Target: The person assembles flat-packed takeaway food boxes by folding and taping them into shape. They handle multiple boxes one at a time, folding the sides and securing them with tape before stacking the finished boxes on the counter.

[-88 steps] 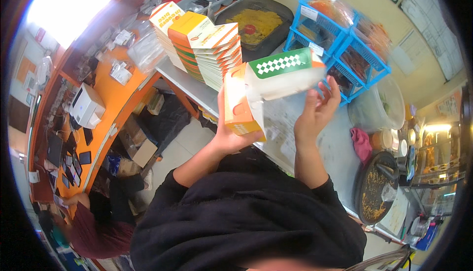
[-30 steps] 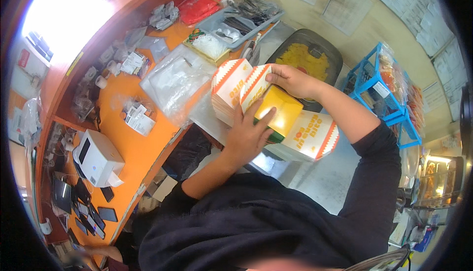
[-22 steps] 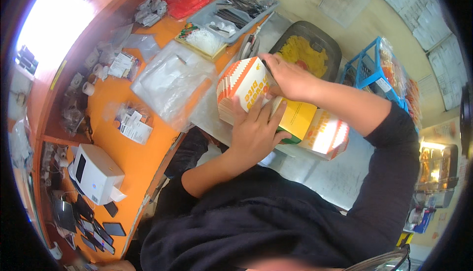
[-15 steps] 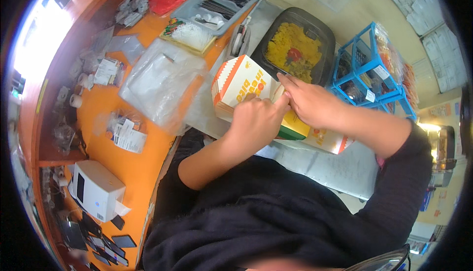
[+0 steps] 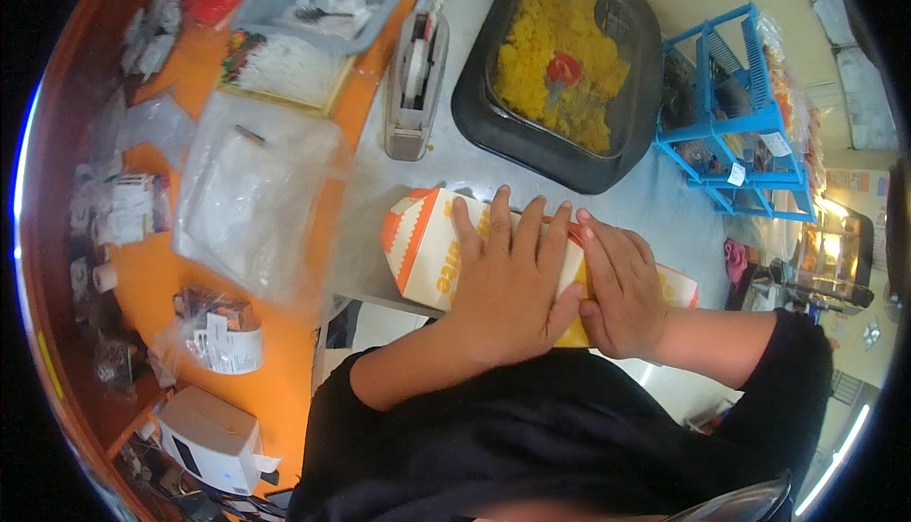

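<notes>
A long cardboard food box (image 5: 422, 266), white with orange zigzag trim, lies across the near edge of the metal counter, its left end folded up. My left hand (image 5: 508, 285) rests flat on its top with fingers spread. Beside it, my right hand (image 5: 622, 289) lies on the box's right part, fingers stretched out and the thumb near my left thumb. Between and below the hands a yellow part of the box shows. The underside of the box and most of its top under my hands are hidden.
Beyond the box stands a black pan (image 5: 470, 95) of yellow crumbly food with something red in it. A grey tape dispenser (image 5: 410, 128) is left of it, a blue rack (image 5: 735, 128) right. Plastic bags (image 5: 251, 199), a cutlery tray (image 5: 365, 38) and a white printer (image 5: 211, 437) occupy the orange table.
My fingers have gone from bunched together at the box's top to lying spread and flat on it. The box sits lower in view, and the pan and counter look larger.
</notes>
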Demonstrator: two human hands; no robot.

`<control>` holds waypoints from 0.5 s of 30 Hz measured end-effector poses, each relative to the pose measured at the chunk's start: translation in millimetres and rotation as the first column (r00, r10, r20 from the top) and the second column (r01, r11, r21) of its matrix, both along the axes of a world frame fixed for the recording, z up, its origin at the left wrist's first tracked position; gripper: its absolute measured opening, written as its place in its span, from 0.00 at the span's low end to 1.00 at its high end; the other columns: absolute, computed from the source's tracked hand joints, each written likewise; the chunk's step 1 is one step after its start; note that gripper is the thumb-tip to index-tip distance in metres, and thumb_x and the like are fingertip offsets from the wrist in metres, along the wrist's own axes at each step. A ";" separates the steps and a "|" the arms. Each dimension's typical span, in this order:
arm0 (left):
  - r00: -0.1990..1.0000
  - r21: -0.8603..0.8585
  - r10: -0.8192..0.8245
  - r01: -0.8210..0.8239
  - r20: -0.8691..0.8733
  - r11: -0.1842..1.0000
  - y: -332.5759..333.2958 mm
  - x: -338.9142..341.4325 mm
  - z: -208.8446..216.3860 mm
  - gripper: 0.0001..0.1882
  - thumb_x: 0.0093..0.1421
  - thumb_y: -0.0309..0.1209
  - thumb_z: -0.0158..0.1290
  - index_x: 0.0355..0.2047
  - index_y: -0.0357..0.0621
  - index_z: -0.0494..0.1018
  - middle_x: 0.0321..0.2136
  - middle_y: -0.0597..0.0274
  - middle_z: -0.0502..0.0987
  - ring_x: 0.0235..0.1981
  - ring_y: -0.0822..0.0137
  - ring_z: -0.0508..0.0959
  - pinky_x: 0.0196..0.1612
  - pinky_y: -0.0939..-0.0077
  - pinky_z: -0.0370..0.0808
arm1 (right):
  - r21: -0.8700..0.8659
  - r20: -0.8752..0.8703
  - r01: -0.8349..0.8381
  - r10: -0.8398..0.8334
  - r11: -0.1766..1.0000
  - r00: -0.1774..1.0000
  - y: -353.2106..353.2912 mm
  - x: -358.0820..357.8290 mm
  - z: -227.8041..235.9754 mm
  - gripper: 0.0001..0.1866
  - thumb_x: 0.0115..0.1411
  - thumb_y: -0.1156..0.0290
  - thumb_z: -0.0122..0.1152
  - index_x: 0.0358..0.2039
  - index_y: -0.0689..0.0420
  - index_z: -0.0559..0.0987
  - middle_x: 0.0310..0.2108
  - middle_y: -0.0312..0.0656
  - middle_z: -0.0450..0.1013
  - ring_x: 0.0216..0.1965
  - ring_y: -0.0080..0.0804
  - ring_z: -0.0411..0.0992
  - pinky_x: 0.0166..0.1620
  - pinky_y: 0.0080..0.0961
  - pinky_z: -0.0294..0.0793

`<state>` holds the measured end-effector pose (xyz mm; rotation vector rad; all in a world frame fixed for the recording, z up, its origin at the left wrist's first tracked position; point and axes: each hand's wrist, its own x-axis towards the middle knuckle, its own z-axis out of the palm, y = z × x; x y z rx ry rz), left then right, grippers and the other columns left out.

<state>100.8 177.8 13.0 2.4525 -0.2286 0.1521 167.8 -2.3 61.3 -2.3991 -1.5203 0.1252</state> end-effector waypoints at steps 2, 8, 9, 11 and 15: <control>1.000 -0.041 -0.007 0.005 -0.030 0.999 1.9 6.9 -4.6 0.36 0.61 0.49 0.41 0.62 0.34 0.58 0.59 0.40 0.61 0.63 0.29 0.55 0.57 0.18 0.44 | 0.020 -0.011 -0.022 0.023 1.000 1.000 1.4 7.1 -4.7 0.35 0.57 0.64 0.52 0.61 0.75 0.60 0.60 0.64 0.63 0.55 0.57 0.68 0.52 0.49 0.67; 0.992 -0.197 -0.052 0.028 -0.115 0.980 6.1 9.6 -21.5 0.38 0.59 0.51 0.44 0.62 0.34 0.60 0.60 0.42 0.61 0.64 0.28 0.53 0.56 0.15 0.41 | -0.017 0.027 -0.052 0.052 0.999 0.998 3.1 13.5 -18.8 0.34 0.59 0.64 0.51 0.60 0.76 0.61 0.57 0.64 0.66 0.52 0.56 0.70 0.49 0.46 0.68; 0.992 -0.184 -0.061 0.040 -0.110 0.982 5.2 7.8 -22.9 0.38 0.60 0.52 0.41 0.62 0.32 0.59 0.61 0.41 0.60 0.64 0.28 0.52 0.56 0.15 0.41 | -0.010 0.032 -0.042 0.043 0.999 0.999 4.1 13.4 -17.6 0.34 0.60 0.64 0.50 0.60 0.76 0.61 0.56 0.64 0.66 0.52 0.56 0.70 0.49 0.45 0.68; 0.996 -0.140 -0.037 0.026 -0.077 0.990 2.9 6.1 -24.8 0.38 0.60 0.50 0.41 0.62 0.32 0.58 0.61 0.41 0.59 0.64 0.29 0.52 0.57 0.16 0.41 | -0.050 -0.028 -0.026 0.024 0.998 0.999 6.0 13.3 -12.8 0.34 0.60 0.63 0.50 0.61 0.75 0.60 0.58 0.63 0.65 0.53 0.56 0.69 0.50 0.46 0.67; 0.998 0.046 -0.030 0.033 -0.051 0.998 2.5 6.5 -18.0 0.40 0.63 0.51 0.42 0.64 0.29 0.52 0.63 0.37 0.55 0.65 0.30 0.51 0.61 0.22 0.41 | -0.006 -0.045 -0.038 0.038 0.999 0.998 4.7 10.5 -6.4 0.35 0.61 0.64 0.49 0.63 0.74 0.57 0.62 0.60 0.61 0.56 0.55 0.65 0.54 0.48 0.62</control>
